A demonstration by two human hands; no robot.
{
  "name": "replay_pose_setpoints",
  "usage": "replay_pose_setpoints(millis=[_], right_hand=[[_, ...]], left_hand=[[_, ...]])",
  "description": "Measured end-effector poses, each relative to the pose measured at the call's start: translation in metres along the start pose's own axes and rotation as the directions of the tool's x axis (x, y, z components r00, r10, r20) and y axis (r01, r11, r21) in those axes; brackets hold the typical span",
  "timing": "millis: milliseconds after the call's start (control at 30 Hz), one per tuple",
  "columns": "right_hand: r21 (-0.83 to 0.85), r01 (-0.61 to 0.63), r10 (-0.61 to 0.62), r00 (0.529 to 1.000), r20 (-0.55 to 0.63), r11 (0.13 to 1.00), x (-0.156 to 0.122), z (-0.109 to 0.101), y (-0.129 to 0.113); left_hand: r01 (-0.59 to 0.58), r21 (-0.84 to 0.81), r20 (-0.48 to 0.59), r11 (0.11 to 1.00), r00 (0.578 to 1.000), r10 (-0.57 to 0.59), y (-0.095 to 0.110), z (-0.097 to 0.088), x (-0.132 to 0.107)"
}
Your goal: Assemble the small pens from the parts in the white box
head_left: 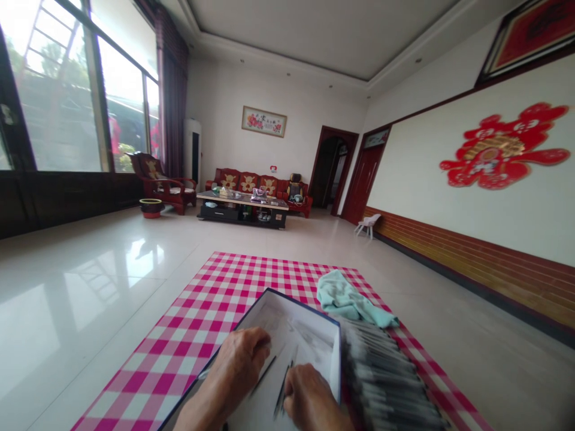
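Note:
A shallow box with a dark blue rim [296, 301] lies on a pink-and-white checked cloth [197, 323] on the floor. My left hand [238, 359] rests inside the box with its fingers curled, near thin dark sticks [265, 374] on the pale bottom. My right hand [309, 398] is also in the box, fingers closed over a few of those sticks. To the right of the box lies a blurred row of dark and silver pieces [386, 377].
A crumpled mint-green cloth [348, 299] lies on the checked cloth beyond the box. Glossy white floor tiles surround it. A coffee table [242, 206], red sofa [258, 182] and armchair [157, 179] stand far back. A small white stool [368, 224] stands by the right wall.

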State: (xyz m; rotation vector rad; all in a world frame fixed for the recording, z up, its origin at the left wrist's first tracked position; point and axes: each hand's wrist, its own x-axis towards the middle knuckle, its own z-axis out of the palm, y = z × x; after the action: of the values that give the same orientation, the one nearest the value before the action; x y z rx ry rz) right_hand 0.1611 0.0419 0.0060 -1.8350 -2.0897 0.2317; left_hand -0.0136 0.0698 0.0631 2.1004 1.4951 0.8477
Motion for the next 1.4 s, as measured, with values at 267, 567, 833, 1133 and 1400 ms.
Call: replay_pose_setpoints(millis=[267, 567, 833, 1133, 1400], right_hand=[[0.656, 0.025, -0.007, 1.0, -0.031, 0.754, 0.025, -0.03, -0.006], [0.921, 0.077, -0.045, 0.997, -0.065, 0.381, 0.023, -0.058, -0.021], [0.926, 0.053, -0.058, 0.998, -0.034, 0.374, 0.023, -0.049, -0.021], [0.918, 0.048, -0.077, 0.997, -0.019, 0.395, 0.022, -0.047, -0.021], [0.911, 0.065, -0.047, 0.998, -0.05, 0.408, 0.025, -0.044, -0.019]], left_hand=[[-0.077, -0.012, -0.07, 0.997, 0.995, 0.076, 0.01, -0.009, -0.002], [-0.168, -0.078, -0.103, 0.983, 0.982, 0.16, 0.013, -0.003, -0.004], [-0.202, -0.079, -0.09, 0.976, 0.977, 0.195, 0.013, -0.002, -0.004], [-0.187, -0.01, -0.056, 0.982, 0.981, 0.187, 0.018, -0.008, -0.004], [-0.09, -0.039, -0.027, 0.995, 0.996, 0.089, 0.009, -0.001, -0.002]])
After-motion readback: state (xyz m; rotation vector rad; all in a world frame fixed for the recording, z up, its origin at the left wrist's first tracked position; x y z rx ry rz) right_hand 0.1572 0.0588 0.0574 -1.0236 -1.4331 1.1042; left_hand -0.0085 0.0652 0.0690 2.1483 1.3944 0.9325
